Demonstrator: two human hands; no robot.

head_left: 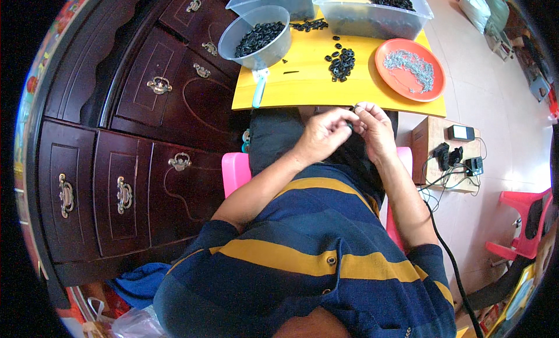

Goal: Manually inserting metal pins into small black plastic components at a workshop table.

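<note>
My left hand (pixel 324 134) and my right hand (pixel 374 128) meet in front of my chest, just below the near edge of the yellow table (pixel 303 84). Their fingertips pinch a small black ring (pixel 351 125) between them; a tiny metal part may be in my right fingers, too small to tell. On the table lies a loose pile of black rings (pixel 342 63). An orange plate (pixel 438 76) to the right holds small silver metal clips (pixel 412 66). A clear scoop-like tub (pixel 282 41) at the left is filled with black rings.
Two clear plastic bins (pixel 372 20) with more black rings stand at the table's far side. A dark wooden cabinet with brass handles (pixel 134 163) fills the left. A cardboard box with chargers and cables (pixel 448 157) sits right, a pink chair (pixel 524 221) beyond it.
</note>
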